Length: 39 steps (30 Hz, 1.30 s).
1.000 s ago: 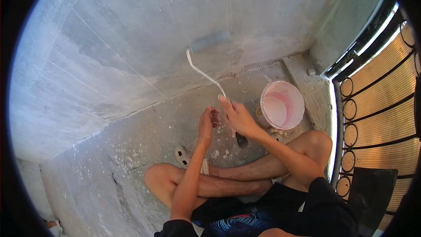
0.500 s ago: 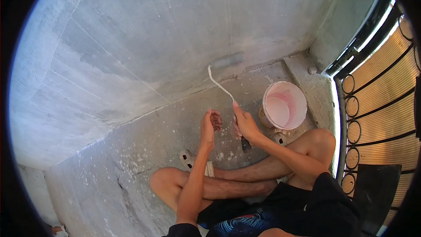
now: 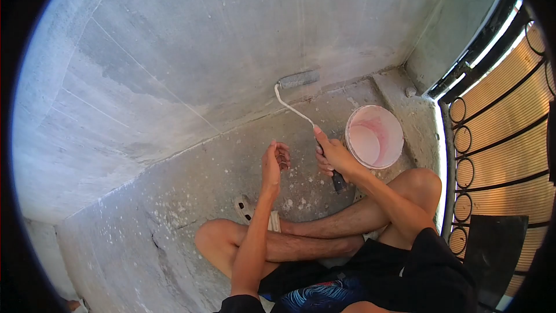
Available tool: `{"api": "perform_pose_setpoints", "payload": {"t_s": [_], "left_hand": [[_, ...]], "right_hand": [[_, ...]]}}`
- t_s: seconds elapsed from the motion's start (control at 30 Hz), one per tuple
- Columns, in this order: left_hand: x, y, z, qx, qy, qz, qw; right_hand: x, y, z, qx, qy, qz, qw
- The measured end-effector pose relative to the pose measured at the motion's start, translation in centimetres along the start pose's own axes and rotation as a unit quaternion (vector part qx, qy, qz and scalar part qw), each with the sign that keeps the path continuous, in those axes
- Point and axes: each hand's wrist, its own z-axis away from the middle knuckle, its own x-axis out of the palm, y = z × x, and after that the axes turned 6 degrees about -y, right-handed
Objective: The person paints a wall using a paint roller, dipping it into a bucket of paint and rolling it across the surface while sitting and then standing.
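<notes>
Grey and damp-looking, the sleeve of the paint roller lies against the very foot of the concrete wall, at about 12 o'clock in the view, close above the seam with the floor. Its bent white wire runs down toward 5 o'clock into the right hand, which is clenched round the dark handle, forefinger laid along the shaft. At 9 o'clock from it, near but apart, the left hand is raised with its fingers loosely curled and nothing visible in it.

Just beside the right hand at 2 o'clock stands a white bucket, its inside stained pink with a pale liquid low in the bottom. The person sits cross-legged on the speckled floor, a sandal at 6 o'clock from the left hand. A black metal railing closes the scene at 3 o'clock.

As for progress, the wall looks patchy: a darker band at 10 o'clock and along the base, paler stretches between. I judge the coat uneven and the lowest strip the part in hand; which patches are fresh cannot be told.
</notes>
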Motion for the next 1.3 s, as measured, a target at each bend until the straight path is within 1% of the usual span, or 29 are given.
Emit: {"api": "perform_pose_setpoints", "payload": {"t_s": [0.07,0.17,0.23,0.27,0.33,0.4,0.47,0.5,0.53,0.57,0.63,0.67,0.7,0.73,0.77,0.8,0.83,0.87,0.9,0.97,1.0,1.03,1.1,1.13,1.17,1.2,1.23,1.3], "left_hand": [[0.3,0.1,-0.2,-0.005,-0.004,0.001,1.0],[0.2,-0.5,-0.4,-0.007,-0.012,-0.006,1.0],[0.3,-0.6,-0.1,-0.002,-0.018,-0.009,1.0],[0.4,-0.3,0.2,-0.006,-0.011,-0.017,1.0],[0.4,0.0,0.3,-0.009,-0.006,-0.026,1.0],[0.2,0.1,0.2,-0.006,0.006,-0.019,1.0],[0.1,0.2,0.1,-0.005,-0.002,-0.018,1.0],[0.1,0.1,0.2,-0.004,-0.001,-0.014,1.0],[0.2,0.1,0.2,-0.01,-0.012,-0.019,1.0],[0.3,0.1,0.3,-0.009,-0.012,-0.047,0.999],[1.1,0.0,0.7,-0.01,-0.022,-0.08,0.996],[1.7,0.0,1.0,-0.014,-0.051,-0.131,0.99],[2.2,0.0,1.1,-0.016,-0.079,-0.181,0.98],[2.8,-0.4,1.3,-0.014,-0.085,-0.184,0.979],[3.6,-0.8,1.6,-0.026,-0.121,-0.195,0.973],[4.6,-1.2,1.7,-0.038,-0.155,-0.206,0.965],[5.7,-1.7,1.7,-0.036,-0.157,-0.211,0.964],[7.2,-1.8,1.9,-0.04,-0.165,-0.202,0.964],[8.5,-2.1,2.1,-0.044,-0.172,-0.192,0.965],[11.1,-2.9,2.0,-0.037,-0.159,-0.197,0.967],[12.2,-3.0,1.7,-0.03,-0.151,-0.197,0.968],[12.7,-3.0,1.5,-0.025,-0.152,-0.194,0.969],[13.9,-3.1,1.2,-0.043,-0.125,-0.131,0.983],[14.1,-3.2,1.0,-0.042,-0.125,-0.125,0.983],[13.7,-3.2,0.8,-0.023,-0.12,-0.132,0.984],[13.0,-3.1,0.8,-0.006,-0.113,-0.143,0.983],[12.0,-3.0,0.5,-0.009,-0.106,-0.143,0.984],[10.1,-2.0,-0.5,0.018,-0.077,-0.13,0.988]], "right_hand": [[-0.4,0.2,-0.2,-0.011,0.005,0.022,1.0],[-0.3,-0.1,-0.1,0.015,0.007,0.041,0.999],[-0.4,-2.2,1.1,0.028,-0.006,-0.013,0.999],[-0.2,-2.5,1.5,0.028,-0.007,-0.011,1.0],[0.1,-3.0,2.2,-0.013,0.0,0.005,1.0],[0.2,-3.9,2.8,-0.021,0.001,0.013,1.0],[-0.2,-5.1,4.0,-0.029,0.008,0.016,0.999],[-0.6,-6.1,4.7,-0.044,0.003,0.045,0.998],[-1.0,-7.1,5.4,-0.058,-0.001,0.073,0.996],[-1.8,-8.3,6.2,-0.06,0.01,0.065,0.996],[-4.2,-10.6,8.5,-0.098,0.076,0.23,0.965],[-5.1,-11.4,9.9,-0.101,0.085,0.225,0.965],[-6.1,-12.2,11.2,-0.122,0.083,0.251,0.957],[-7.2,-12.6,12.2,-0.143,0.079,0.277,0.947],[-8.5,-12.6,12.6,-0.146,0.083,0.275,0.947],[-9.7,-12.4,12.7,-0.195,0.076,0.277,0.938],[-10.7,-12.2,12.8,-0.245,0.068,0.276,0.927],[-10.6,-12.3,13.0,-0.261,0.094,0.264,0.924],[-11.2,-12.1,12.8,-0.264,0.093,0.26,0.924],[-12.3,-11.8,12.0,-0.31,0.149,0.299,0.891],[-12.6,-12.0,12.1,-0.313,0.148,0.303,0.888],[-12.7,-12.2,12.4,-0.297,0.143,0.313,0.891],[-12.8,-12.5,12.8,-0.281,0.141,0.331,0.89],[-12.6,-12.5,12.7,-0.261,0.143,0.344,0.891],[-12.5,-12.4,12.4,-0.239,0.143,0.354,0.893],[-12.7,-12.3,12.2,-0.238,0.139,0.377,0.884],[-12.6,-12.2,12.2,-0.237,0.132,0.376,0.886],[-12.2,-12.6,12.6,-0.218,0.086,0.4,0.886]]}}
